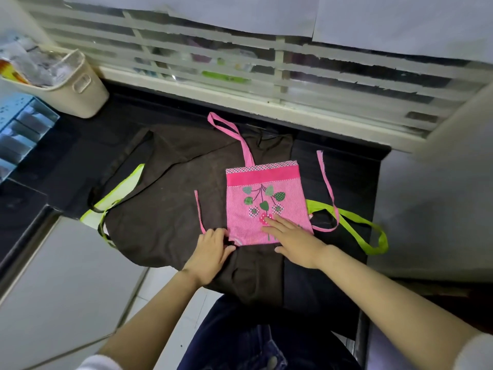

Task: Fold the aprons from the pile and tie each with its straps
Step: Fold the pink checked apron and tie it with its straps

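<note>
A pink striped apron (266, 193), folded into a rectangle with a leaf-and-strawberry patch, lies on a dark brown apron (165, 209) spread over the black counter. Its pink neck strap (234, 134) runs up and left. One thin pink tie (199, 212) trails on the left, another (326, 182) on the right. My left hand (213, 249) pinches the folded apron's lower left corner. My right hand (290, 236) presses flat on its lower right part, fingers straight.
Lime green straps (357, 225) and a lime edge (117, 198) of another apron stick out from under the brown one. A cream basket (80, 84) stands at the back left, a louvred window (266, 62) behind, a white wall (432, 209) at the right.
</note>
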Tool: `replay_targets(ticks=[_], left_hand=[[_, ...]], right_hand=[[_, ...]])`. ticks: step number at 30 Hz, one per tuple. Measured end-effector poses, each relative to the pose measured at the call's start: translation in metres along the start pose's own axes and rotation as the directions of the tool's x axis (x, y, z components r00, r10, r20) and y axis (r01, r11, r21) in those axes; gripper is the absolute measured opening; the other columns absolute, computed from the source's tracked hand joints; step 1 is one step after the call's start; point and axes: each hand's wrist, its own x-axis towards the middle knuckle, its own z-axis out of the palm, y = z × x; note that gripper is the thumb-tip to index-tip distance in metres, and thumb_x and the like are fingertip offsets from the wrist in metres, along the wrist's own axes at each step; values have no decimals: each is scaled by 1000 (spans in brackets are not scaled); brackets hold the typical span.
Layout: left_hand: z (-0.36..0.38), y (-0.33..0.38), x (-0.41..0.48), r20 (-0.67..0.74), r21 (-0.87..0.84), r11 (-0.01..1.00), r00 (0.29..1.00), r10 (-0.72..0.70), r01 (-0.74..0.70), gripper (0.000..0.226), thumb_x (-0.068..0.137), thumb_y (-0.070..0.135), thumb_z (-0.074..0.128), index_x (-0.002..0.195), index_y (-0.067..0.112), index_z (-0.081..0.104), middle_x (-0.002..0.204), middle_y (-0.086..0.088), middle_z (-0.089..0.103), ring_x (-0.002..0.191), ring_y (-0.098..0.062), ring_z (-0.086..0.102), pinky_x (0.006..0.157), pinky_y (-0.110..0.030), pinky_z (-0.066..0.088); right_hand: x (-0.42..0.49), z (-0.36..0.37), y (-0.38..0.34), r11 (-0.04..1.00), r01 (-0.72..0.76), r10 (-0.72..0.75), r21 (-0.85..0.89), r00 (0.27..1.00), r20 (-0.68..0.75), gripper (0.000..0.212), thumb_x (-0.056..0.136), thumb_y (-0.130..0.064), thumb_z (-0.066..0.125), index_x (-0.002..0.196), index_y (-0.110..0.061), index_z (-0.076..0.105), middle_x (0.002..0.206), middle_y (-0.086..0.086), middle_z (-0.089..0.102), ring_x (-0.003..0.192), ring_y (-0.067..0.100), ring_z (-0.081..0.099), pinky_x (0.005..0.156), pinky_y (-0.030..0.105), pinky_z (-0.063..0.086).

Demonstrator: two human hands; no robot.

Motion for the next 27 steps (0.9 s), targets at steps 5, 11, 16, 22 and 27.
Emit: replay_targets(ticks=[5,11,16,22,27], left_hand=[[-16,2,-11,69,-119,993,998,0,8,24,101,33,34,86,14,33,78,0,52,71,-20,42,65,-27,29],[-30,-17,-18,39,-67,995,997,-68,70,23,101,29,36,87,11,35,74,-4,55,67,-22,45,63,-30,32],[-30,-13,-1,-21,243,943,973,-229,227,5,99,18,38,101,14,40,97,-9,63,92,-29,56,75,-32,31],[-27,36,26,-103,143,966,967,231,-216,50,72,12,52,120,0,54,126,-19,53,122,-41,46,106,-42,32],[5,54,35,235,200,966,965,113,-162,85,92,44,48,151,17,-7,157,-1,-16,144,-24,-18,118,-38,-11]], right_hand=[[0,3,0,998,0,1,-63,1000,12,61,102,-22,38,151,-21,2,159,-3,-9,145,15,-13,119,32,-3],[-1,-1,3,995,21,-18,-95,999,29,63,102,-19,38,151,-21,-1,158,-4,-11,145,15,-12,118,31,-4],[-1,0,3,994,19,-16,-111,1000,26,63,102,-20,37,151,-23,-1,158,-5,-11,145,15,-12,119,31,-3],[-3,1,2,985,-10,7,-175,1000,-18,63,101,-24,38,151,-24,0,158,-6,-8,146,14,-11,116,32,-7],[-8,7,2,948,-136,104,-288,987,-121,63,103,-30,28,149,-9,-10,158,7,-12,145,21,-13,115,33,-12]])
